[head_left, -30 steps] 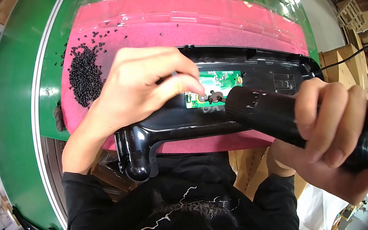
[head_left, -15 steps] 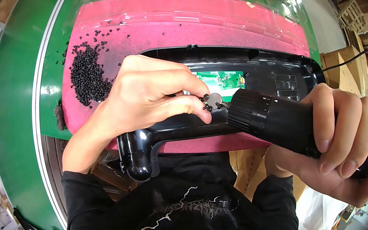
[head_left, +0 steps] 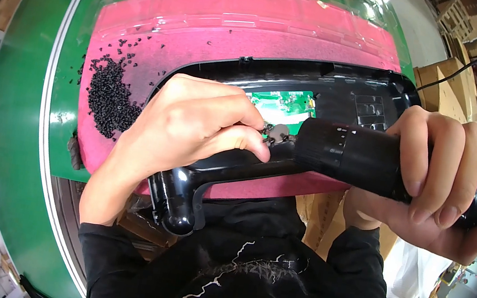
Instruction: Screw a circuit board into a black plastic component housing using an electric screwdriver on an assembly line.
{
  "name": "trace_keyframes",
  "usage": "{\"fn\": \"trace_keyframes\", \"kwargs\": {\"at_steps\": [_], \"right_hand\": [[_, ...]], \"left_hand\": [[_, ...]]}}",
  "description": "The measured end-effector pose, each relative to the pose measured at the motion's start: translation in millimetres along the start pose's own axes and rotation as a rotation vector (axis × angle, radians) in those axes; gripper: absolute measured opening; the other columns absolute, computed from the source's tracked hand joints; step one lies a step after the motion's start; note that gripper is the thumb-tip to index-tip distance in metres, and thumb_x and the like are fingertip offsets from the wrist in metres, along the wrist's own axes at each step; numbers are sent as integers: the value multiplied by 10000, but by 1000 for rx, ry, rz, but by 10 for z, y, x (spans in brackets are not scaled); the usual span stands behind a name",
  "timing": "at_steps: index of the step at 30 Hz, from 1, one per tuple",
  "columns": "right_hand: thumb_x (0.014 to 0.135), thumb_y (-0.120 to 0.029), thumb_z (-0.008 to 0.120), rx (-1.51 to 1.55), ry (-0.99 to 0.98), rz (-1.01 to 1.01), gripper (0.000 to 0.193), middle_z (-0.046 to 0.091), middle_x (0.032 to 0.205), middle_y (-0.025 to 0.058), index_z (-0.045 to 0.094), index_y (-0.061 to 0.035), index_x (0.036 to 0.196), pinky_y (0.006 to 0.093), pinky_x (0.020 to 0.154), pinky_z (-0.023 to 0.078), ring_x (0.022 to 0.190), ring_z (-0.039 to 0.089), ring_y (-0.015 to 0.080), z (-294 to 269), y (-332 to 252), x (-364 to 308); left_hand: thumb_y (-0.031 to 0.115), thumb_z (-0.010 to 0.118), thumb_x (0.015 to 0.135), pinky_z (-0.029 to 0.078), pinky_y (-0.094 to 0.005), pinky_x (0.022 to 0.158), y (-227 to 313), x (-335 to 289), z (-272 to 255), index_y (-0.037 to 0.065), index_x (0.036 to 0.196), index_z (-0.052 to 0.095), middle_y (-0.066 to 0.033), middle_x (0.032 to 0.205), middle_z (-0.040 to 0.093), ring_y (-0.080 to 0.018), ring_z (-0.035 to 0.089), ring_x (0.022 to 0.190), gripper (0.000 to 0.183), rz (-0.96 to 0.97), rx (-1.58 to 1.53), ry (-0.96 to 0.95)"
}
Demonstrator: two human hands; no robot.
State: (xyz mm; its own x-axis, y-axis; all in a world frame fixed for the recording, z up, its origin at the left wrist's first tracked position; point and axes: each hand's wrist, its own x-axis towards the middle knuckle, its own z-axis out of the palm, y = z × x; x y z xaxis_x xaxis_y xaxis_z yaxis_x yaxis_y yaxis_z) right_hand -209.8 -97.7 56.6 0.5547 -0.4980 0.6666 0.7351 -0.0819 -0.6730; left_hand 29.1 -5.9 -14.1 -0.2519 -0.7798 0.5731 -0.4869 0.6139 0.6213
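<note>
Black plastic, the driver (head_left: 350,155) looks fairly heavy and stiff; its barrel, which the right hand (head_left: 439,171) clasps, seems the place to hold. Its nose hangs over the shell (head_left: 230,163). The left hand's (head_left: 188,117) grip pinches small screws (head_left: 266,130), probably fiddly, beside the tip. Hand and driver partly hide the fragile-looking board (head_left: 285,102); a screw heap (head_left: 108,97) lies left on the pink mat (head_left: 190,38).
</note>
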Motion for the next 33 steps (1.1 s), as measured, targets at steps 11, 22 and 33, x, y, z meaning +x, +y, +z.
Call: {"fn": "trace_keyframes", "kwargs": {"at_steps": [11, 22, 33], "right_hand": [[964, -397, 501, -281, 215, 68, 372, 516, 690, 9, 540, -61, 1119, 308, 588, 362, 554, 438, 125, -269, 390, 68], [960, -358, 506, -407, 257, 113, 330, 522, 668, 38, 506, -56, 1093, 316, 581, 391, 523, 449, 139, -370, 512, 4], [884, -276, 727, -335, 400, 288, 414, 539, 662, 65, 462, -16, 1068, 280, 538, 439, 534, 494, 134, 13, 674, 63]], "left_hand": [[177, 776, 810, 564, -365, 671, -94, -61, 44, 1, 839, 685, -99, 842, 737, -274, 706, 743, 200, -135, 101, -190], [180, 715, 874, 559, -378, 664, 4, -34, 64, -10, 833, 656, -124, 999, 747, -324, 706, 759, 203, -414, 51, -325], [165, 708, 878, 562, -390, 687, 1, -53, 66, -15, 824, 643, -122, 1000, 743, -348, 707, 822, 198, -456, 99, -333]]}}
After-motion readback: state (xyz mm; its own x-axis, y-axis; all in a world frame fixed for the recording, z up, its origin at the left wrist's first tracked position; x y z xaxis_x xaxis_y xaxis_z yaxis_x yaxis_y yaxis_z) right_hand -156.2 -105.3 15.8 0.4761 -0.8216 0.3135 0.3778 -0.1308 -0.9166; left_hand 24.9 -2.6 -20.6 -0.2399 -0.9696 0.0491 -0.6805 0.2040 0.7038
